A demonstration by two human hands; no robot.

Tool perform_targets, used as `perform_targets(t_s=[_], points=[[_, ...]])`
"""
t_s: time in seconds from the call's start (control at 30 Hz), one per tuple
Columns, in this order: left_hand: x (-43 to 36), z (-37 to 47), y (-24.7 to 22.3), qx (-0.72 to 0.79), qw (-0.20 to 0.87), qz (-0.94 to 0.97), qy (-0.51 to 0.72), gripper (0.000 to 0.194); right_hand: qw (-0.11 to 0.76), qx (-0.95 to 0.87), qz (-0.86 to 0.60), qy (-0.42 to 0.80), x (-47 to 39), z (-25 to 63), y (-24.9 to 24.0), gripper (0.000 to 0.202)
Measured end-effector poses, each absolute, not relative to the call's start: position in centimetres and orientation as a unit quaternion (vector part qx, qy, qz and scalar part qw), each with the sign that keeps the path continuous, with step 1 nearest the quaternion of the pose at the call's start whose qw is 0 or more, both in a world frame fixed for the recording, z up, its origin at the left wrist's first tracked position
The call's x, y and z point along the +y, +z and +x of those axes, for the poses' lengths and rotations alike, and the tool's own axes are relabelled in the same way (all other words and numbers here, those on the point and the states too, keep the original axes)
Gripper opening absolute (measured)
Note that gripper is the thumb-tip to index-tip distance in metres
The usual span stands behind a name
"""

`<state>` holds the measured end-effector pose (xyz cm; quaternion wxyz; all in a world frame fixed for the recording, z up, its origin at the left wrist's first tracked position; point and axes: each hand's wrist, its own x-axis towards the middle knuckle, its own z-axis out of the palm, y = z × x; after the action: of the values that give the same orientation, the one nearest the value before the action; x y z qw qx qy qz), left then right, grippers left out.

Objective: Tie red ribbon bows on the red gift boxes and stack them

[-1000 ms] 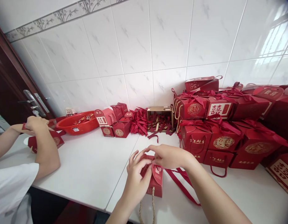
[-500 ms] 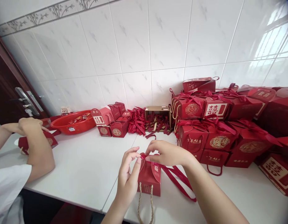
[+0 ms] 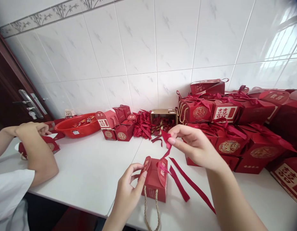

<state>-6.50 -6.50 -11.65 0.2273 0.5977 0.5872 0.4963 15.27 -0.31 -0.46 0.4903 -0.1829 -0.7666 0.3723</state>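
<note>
A small red gift box (image 3: 155, 184) with a twisted rope handle (image 3: 146, 210) stands on the table in front of me, its top flaps apart. My left hand (image 3: 132, 184) pinches the box's left flap between thumb and fingers. Above and to the right of the box, my right hand (image 3: 187, 141) pinches the end of a dark red ribbon (image 3: 166, 139). That ribbon runs down to the right flap, where it seems to pass through. More ribbon lengths (image 3: 193, 184) trail over the table to the right of the box.
Tied red boxes (image 3: 226, 144) are stacked at the right. Toward the wall lie a ribbon pile (image 3: 142, 125), an open carton (image 3: 164, 111) of ribbons, several small boxes (image 3: 124, 132) and a red basin (image 3: 78, 131). At the left, another person's arms (image 3: 39, 150) are over a red box.
My right hand has moved up and right, drawing a ribbon end away from the box top. The flaps, close together before, have spread apart. My left hand has shifted slightly down and left.
</note>
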Motion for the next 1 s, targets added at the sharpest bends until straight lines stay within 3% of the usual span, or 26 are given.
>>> perform_targets(t_s=[0.17,0.33,0.4,0.47,0.57,0.63,0.77,1.0], points=[[-6.2,-6.9,-12.0,0.604,0.238,0.536,0.539,0.032,0.643,-0.633,-0.051,0.428,-2.0,16.6,0.3,0.005],[-6.0,-7.3,-12.4,0.624,0.287,0.467,0.557,0.042,0.653,-0.559,-0.043,0.509,-2.3,16.6,0.9,0.013],[-6.0,-7.3,-12.4,0.625,0.304,0.441,0.567,0.045,0.603,-0.589,-0.097,0.529,-1.9,15.9,0.6,0.013],[-6.0,-7.2,-12.4,0.624,0.311,0.433,0.572,0.045,0.493,-0.673,-0.168,0.526,-1.1,14.8,-0.2,0.011],[-6.1,-7.0,-12.4,0.624,0.303,0.452,0.562,0.039,0.303,-0.795,-0.272,0.45,0.3,12.6,-2.0,0.007],[-6.2,-6.9,-12.4,0.623,0.29,0.473,0.551,0.034,0.229,-0.824,-0.321,0.406,1.1,11.2,-3.3,0.009],[-6.5,-6.6,-12.4,0.625,0.27,0.496,0.539,0.03,0.182,-0.818,-0.38,0.392,2.0,9.1,-4.8,0.016],[-7.2,-5.8,-12.3,0.627,0.264,0.498,0.537,0.03,0.172,-0.814,-0.393,0.391,2.3,8.2,-5.6,0.026]])
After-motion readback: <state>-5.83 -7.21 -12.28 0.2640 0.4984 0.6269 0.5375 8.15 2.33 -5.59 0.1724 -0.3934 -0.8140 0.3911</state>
